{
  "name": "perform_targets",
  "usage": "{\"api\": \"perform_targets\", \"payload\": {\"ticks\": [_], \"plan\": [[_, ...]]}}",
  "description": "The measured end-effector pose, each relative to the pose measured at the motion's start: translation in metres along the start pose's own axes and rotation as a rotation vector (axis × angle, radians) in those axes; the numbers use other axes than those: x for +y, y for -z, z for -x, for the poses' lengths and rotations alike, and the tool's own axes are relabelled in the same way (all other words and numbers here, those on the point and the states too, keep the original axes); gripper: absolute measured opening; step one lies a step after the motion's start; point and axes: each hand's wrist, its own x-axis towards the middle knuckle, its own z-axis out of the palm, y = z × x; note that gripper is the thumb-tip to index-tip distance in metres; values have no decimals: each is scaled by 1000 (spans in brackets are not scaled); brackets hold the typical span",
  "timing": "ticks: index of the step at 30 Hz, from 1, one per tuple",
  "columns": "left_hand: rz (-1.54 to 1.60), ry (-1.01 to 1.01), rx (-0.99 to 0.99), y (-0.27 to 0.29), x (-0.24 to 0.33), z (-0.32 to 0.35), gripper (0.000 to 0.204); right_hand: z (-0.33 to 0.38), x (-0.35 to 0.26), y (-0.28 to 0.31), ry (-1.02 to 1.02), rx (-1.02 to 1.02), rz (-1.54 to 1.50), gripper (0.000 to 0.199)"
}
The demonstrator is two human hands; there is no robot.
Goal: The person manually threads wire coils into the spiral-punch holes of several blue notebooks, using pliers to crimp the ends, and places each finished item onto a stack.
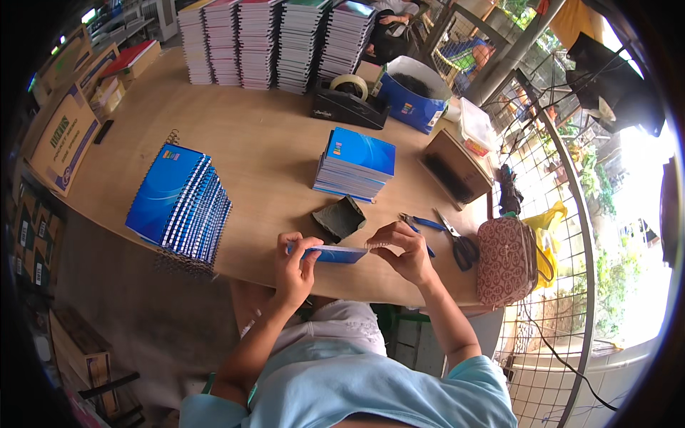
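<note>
Blue shirt (335,389) nearest, forearms (455,321) angle inward, left grip (294,268) pinching a blue notebook (338,255), right grip (405,255) its coiled end (372,247).

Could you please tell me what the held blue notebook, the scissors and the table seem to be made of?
Held blue notebook: probably paper with a smooth card cover, judging by its thin, flat form.
Scissors: likely metal blades, greyish and shiny; smooth black handles, perhaps plastic.
Table: wood or wood-look laminate, given its brown, faintly grained top.

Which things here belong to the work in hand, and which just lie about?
Probably the work:
blue notebook, in left hand
coil, in right hand
coiled blue stack
central blue stack
pliers

Probably lying about:
patterned pouch
yellow bag
tape dispenser
</note>
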Motion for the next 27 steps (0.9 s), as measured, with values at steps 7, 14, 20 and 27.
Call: {"api": "perform_targets", "payload": {"ticks": [7,14,20,27], "plan": [[-17,-9,23,-3,1,-1,17,5,3,6,-25,-182,-63,22],[-14,-25,10,-6,-4,1,15,-1,-15,3,68,-211,92,25],[-8,28,-13,-6,-1,4,13,1,-26,-1,-28,-206,183,17],[-9,-46,2,-5,2,1,13,-19,-11,2,76,-298,176,36]]}}
